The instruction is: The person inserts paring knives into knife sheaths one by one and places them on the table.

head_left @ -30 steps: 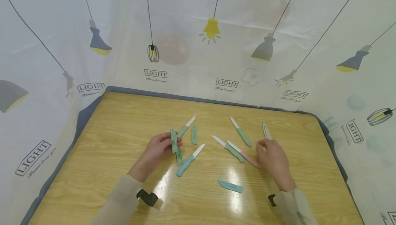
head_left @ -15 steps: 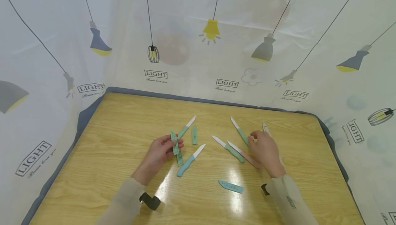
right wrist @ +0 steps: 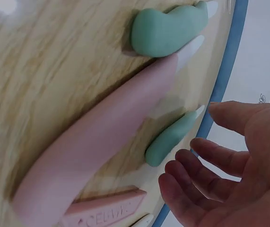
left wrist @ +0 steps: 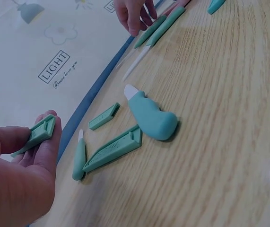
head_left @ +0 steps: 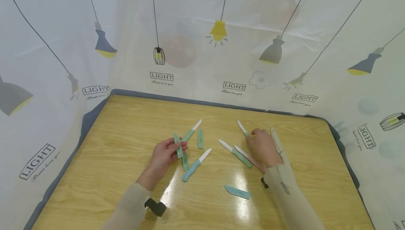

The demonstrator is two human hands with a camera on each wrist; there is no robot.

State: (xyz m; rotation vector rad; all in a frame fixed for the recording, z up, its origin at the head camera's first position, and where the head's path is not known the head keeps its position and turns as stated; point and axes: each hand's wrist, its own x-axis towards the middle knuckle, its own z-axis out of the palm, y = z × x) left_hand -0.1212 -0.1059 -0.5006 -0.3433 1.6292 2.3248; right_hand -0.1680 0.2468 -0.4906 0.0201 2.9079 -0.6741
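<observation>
My left hand (head_left: 162, 154) holds a green knife sheath (left wrist: 39, 134) between thumb and fingers, raised over the table. Under and beside it lie a green-handled knife (head_left: 191, 132), two more green sheaths (left wrist: 105, 116) and a blue-handled paring knife (head_left: 193, 169). With fingers loosely bent and nothing between them, my right hand (head_left: 263, 146) hovers beside a green-handled knife (right wrist: 172, 137), partly hiding it in the head view. Closer to the right wrist camera lie a pink-handled knife (right wrist: 101, 127) and another green-handled knife (right wrist: 168, 30).
A blue sheath (head_left: 237, 192) lies toward the front of the wooden table (head_left: 126, 202). Beyond my right hand is a long cream-coloured piece (head_left: 276, 139). A pink sheath (right wrist: 106, 208) lies beside the pink knife. A printed curtain (head_left: 196, 47) rises behind the table's far edge.
My right hand has moved left, from beside the cream piece to over the green knife's handle. My left hand keeps its sheath nearly in place, slightly turned.
</observation>
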